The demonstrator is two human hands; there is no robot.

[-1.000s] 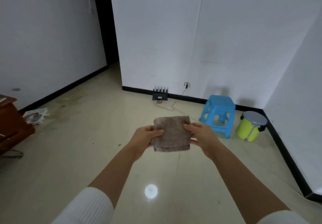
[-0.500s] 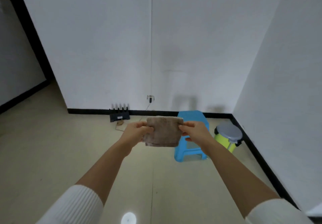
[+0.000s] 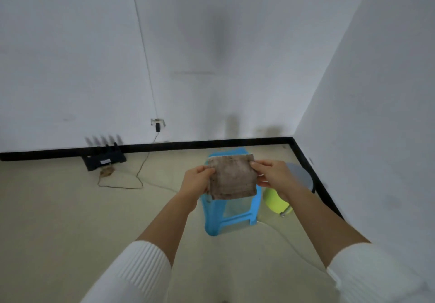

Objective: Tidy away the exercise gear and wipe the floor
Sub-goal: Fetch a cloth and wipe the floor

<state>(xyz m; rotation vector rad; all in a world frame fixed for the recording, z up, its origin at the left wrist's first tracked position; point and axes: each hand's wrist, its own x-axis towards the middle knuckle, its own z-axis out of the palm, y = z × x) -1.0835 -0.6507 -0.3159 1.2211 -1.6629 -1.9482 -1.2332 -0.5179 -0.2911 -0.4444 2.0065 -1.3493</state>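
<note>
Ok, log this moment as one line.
state: cloth held up | left hand: pinches cloth | right hand: pinches cloth | behind in view: blue stool

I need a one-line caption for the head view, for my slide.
Left hand and right hand pinch a stained brown cloth in front of a blue stool.

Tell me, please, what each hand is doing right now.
Left hand: pinches the left edge of the brown cloth.
Right hand: pinches its right edge.
</note>
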